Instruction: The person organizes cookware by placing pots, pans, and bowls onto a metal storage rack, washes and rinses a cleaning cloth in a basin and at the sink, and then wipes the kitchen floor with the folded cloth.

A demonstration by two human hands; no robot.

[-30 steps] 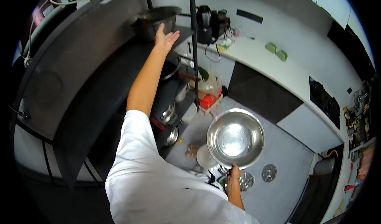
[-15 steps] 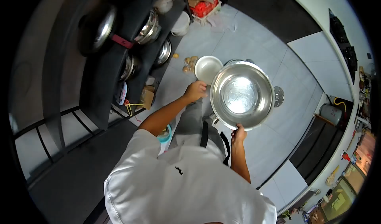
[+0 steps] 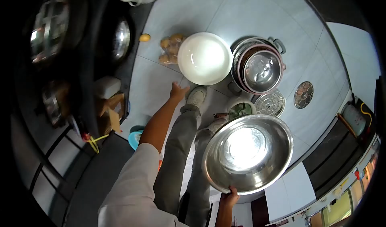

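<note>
My right hand [image 3: 229,197] grips the near rim of a large, shiny stainless steel basin [image 3: 215,168], fingers wrapped over its edge. The basin is held up off the floor, tilted, with its inside showing. Over the floor beside my shoe, my left hand [image 3: 178,92] holds nothing and has its fingers apart. Just beyond it is a white bowl [image 3: 205,68], apart from the hand. To the right of that bowl stands a stack of pots with a small steel bowl [image 3: 263,71] on top. A round perforated steamer plate [image 3: 270,103] lies below the stack.
Bagged round brown items [image 3: 171,48] lie left of the white bowl, with one loose yellowish item [image 3: 144,37] further left. Dark shelves [image 3: 86,70] with metal pans line the left side. A blue-green tub [image 3: 134,140] and a drain cover [image 3: 303,94] are on the floor.
My view has moved lower and closer to the floor. The basin has swung toward me, uncovering the pot stack. My left hand, earlier at the white bowl's rim, is now clear of it.
</note>
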